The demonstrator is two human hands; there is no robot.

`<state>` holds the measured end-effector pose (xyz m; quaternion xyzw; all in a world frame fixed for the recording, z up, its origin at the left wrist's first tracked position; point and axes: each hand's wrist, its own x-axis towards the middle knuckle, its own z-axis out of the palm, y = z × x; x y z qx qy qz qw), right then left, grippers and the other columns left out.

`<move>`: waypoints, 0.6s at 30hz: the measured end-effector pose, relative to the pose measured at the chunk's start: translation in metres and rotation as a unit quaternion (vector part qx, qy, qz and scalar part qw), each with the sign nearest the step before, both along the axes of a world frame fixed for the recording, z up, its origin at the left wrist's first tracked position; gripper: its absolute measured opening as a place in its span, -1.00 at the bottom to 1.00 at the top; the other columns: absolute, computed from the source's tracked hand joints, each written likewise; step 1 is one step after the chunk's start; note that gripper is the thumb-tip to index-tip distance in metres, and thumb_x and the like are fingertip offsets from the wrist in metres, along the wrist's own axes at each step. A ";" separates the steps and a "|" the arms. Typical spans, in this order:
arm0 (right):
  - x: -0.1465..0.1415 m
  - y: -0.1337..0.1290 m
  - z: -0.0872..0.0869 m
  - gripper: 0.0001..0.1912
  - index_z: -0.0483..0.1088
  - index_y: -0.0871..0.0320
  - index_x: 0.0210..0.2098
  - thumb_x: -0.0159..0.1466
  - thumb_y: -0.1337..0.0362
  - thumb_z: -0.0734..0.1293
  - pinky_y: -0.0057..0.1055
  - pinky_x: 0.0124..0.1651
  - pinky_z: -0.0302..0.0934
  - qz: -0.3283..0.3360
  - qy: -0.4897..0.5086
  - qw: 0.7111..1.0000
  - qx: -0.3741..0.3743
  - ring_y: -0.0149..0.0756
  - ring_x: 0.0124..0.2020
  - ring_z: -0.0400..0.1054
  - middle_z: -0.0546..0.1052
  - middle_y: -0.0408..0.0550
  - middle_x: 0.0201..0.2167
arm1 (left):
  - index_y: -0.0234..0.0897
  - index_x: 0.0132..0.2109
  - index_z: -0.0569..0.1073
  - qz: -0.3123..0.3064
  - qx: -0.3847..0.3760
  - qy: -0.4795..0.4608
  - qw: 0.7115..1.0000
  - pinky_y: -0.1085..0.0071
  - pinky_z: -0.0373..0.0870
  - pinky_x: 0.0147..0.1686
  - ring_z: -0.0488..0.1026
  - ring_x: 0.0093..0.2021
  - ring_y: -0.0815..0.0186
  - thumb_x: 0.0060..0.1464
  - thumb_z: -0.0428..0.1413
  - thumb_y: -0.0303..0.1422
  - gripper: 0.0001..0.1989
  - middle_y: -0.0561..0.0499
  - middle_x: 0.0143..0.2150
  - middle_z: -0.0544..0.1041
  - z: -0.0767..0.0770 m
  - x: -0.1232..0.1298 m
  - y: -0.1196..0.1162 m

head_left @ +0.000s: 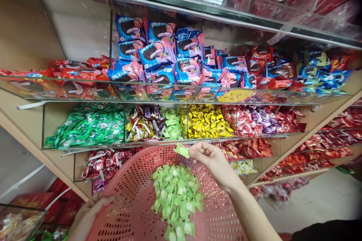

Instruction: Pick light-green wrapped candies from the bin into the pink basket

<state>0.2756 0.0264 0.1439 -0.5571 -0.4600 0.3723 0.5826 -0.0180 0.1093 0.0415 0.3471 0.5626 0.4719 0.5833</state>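
My right hand [207, 158] pinches one light green wrapped candy [182, 150] between thumb and fingers, above the far rim of a red perforated plastic basket [127, 192]. At the basket's left side, my left hand [92, 209] grips the rim, with part of its fingers hidden. A heap of light green wrapped candies [178, 196] lies in the basket. Just beyond the rim, more light green candies [172, 124] fill part of a shelf compartment, beside brown Snickers bars [151, 112] and gold-wrapped sweets [138, 130].
Green packets [90, 124] and yellow-wrapped candies [207, 120] fill neighbouring glass-fronted compartments. Above them, blue and pink cookie packs [157, 53] are stacked behind a glass ledge with a yellow price tag [235, 96]. Red packets [106, 162] sit on the lower shelf, close to the basket.
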 end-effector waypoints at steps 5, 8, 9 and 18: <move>0.002 0.003 -0.011 -0.79 0.42 0.19 -0.40 0.13 0.14 0.37 -0.46 -0.41 0.04 0.010 0.012 1.000 -0.011 -0.46 -0.51 0.20 0.40 -0.18 -0.55 | -0.30 -0.48 0.47 -0.016 -0.021 0.007 1.000 0.43 0.40 -0.58 0.48 -0.57 0.23 -0.29 0.20 -0.49 -0.90 0.03 -0.59 0.54 -0.003 -0.006 0.007; 0.003 0.003 -0.016 -0.79 0.43 0.19 -0.40 0.14 0.15 0.36 -0.46 -0.40 0.05 0.005 0.017 1.000 -0.016 -0.46 -0.51 0.21 0.40 -0.17 -0.55 | -0.32 -0.47 0.49 -0.025 -0.026 0.016 0.999 0.46 0.40 -0.56 0.48 -0.55 0.24 -0.28 0.20 -0.50 -0.91 0.02 -0.58 0.55 -0.005 -0.010 0.011; 0.004 0.003 -0.017 -0.80 0.43 0.19 -0.40 0.14 0.16 0.36 -0.46 -0.39 0.05 0.003 0.021 1.000 -0.016 -0.46 -0.51 0.21 0.40 -0.17 -0.54 | -0.32 -0.48 0.49 -0.029 -0.027 0.017 0.999 0.46 0.40 -0.55 0.48 -0.56 0.24 -0.28 0.20 -0.49 -0.91 0.02 -0.58 0.55 -0.005 -0.010 0.012; 0.003 0.001 -0.021 -0.81 0.43 0.17 -0.39 0.14 0.16 0.36 -0.44 -0.41 0.03 -0.001 0.022 1.000 -0.017 -0.45 -0.53 0.19 0.39 -0.18 -0.56 | -0.33 -0.50 0.50 -0.030 -0.019 0.027 0.999 0.45 0.39 -0.56 0.48 -0.56 0.23 -0.25 0.18 -0.49 -0.96 -0.01 -0.57 0.56 -0.005 -0.009 0.012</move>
